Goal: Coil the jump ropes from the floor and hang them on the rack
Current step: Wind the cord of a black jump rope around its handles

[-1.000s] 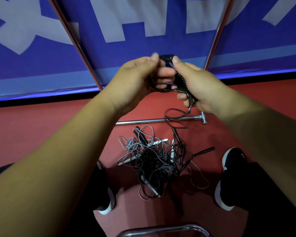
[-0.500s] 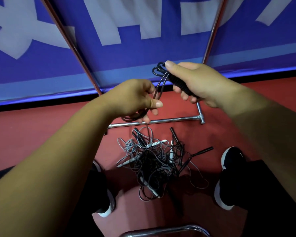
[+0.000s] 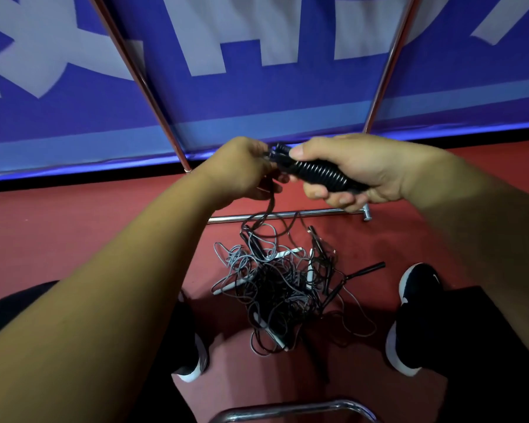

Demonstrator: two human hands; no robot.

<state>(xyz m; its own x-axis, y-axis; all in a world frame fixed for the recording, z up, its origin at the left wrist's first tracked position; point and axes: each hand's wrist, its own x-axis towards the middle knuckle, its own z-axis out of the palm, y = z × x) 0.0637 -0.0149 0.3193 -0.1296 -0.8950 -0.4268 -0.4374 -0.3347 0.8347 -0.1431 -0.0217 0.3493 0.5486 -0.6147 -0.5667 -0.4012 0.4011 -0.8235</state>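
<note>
- Jump rope handles (image 3: 321,175), black and ribbed, lie in the right hand (image 3: 361,169), fingers (image 3: 336,198) curled beneath, thumb on top.
- Left hand (image 3: 242,170) pinches the black cord (image 3: 268,209) just beside them.
- Tangled ropes (image 3: 284,279) lie on the red floor (image 3: 74,233), below both hands.

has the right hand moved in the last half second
Yes: the right hand has dropped in the view, its fingers now almost meeting the end of the floor bar.
</note>
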